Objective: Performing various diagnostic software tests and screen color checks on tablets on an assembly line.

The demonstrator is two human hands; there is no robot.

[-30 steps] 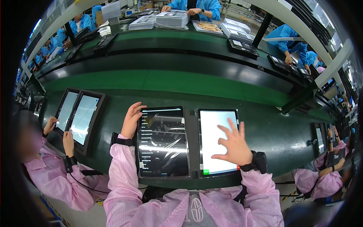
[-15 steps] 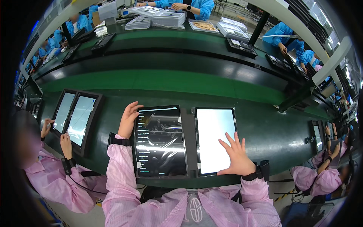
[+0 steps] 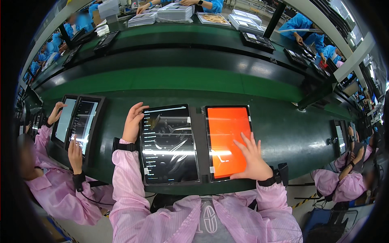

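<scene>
In front of me two tablets lie side by side in a dark tray [image 3: 200, 141]. The left tablet [image 3: 169, 137] shows a black screen with a list of white text lines, and film on it catches the light. A solid orange screen fills the right tablet [image 3: 227, 135]. My left hand [image 3: 132, 123] rests at the upper left edge of the left tablet, fingers loosely bent and holding nothing. Over the lower right part of the orange screen, my right hand [image 3: 254, 160] is spread open; whether its fingertips touch the glass is unclear. Both wrists wear black bands.
At the left, a co-worker in pink handles a similar tray [image 3: 90, 133] with two tablets. Another tray [image 3: 339, 137] sits at the far right beside more pink sleeves. Across the bench, a raised green shelf [image 3: 170, 36] carries black trays and stacked white trays [image 3: 174, 13].
The right tablet's screen has gone from white to orange. My hands hold nearly the same places. The co-worker at left has lifted a hand, and one screen there has turned dark.
</scene>
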